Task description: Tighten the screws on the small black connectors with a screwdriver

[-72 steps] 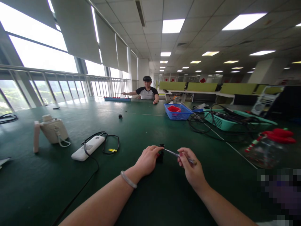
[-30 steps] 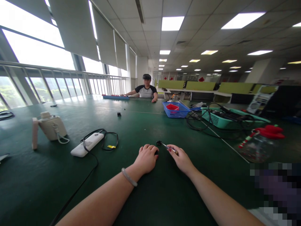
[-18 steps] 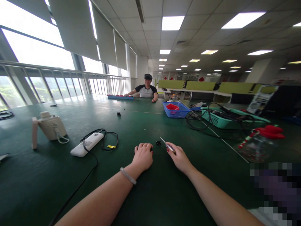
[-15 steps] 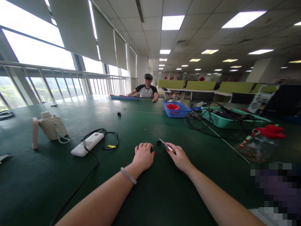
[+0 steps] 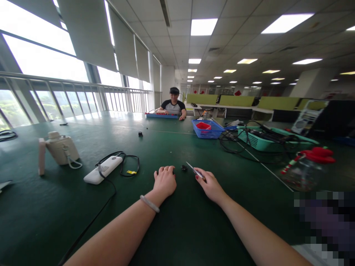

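My left hand (image 5: 165,181) rests palm down on the green table (image 5: 172,229), its fingers curled over something dark that shows at both sides and is mostly hidden. A pale bangle (image 5: 149,204) circles that wrist. In my right hand (image 5: 210,184) is a slim metal tool (image 5: 196,171) with a thin pointed tip, gripped between thumb and fingers; its exact kind is unclear. Between the hands lies a small black piece (image 5: 184,168), close to the tool's tip but apart from it.
To the left are a white power bank (image 5: 104,170) with a black cable and a beige bottle (image 5: 62,149). On the right stand a blue basket (image 5: 208,131), a green basket (image 5: 257,142) of cables and a red-lidded jar (image 5: 307,170). A person (image 5: 173,105) sits opposite behind a blue tray (image 5: 162,116).
My left hand has slid left, away from the small black piece, which has shifted slightly left. My right hand has barely moved. Across the table, the blue tray has moved right, in front of the person.
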The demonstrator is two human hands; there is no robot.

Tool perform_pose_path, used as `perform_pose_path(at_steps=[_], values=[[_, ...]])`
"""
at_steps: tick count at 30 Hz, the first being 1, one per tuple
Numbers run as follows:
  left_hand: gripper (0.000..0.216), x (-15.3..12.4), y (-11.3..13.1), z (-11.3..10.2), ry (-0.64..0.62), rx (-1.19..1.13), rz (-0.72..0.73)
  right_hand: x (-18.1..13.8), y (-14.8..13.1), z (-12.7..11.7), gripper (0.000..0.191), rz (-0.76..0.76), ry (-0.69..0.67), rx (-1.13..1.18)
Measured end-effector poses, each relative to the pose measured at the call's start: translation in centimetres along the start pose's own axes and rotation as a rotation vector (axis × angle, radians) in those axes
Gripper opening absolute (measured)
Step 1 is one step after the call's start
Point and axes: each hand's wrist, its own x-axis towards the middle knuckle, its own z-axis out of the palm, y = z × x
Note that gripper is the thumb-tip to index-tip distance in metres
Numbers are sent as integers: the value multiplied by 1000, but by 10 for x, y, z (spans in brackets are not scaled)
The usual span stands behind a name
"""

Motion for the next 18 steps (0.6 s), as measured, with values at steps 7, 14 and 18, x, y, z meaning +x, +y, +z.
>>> perform_pose_path(at_steps=[7, 14, 18], values=[[54, 1, 2, 2, 18, 13, 24, 2, -7, 5, 44, -73, -55, -165], [66, -2, 2, -1, 15, 22, 30, -11, -16, -2, 39, -177, -107, -97], [61, -3, -1, -2, -22, 28, 104, -20, -18, -10, 32, -263, -57, 111]])
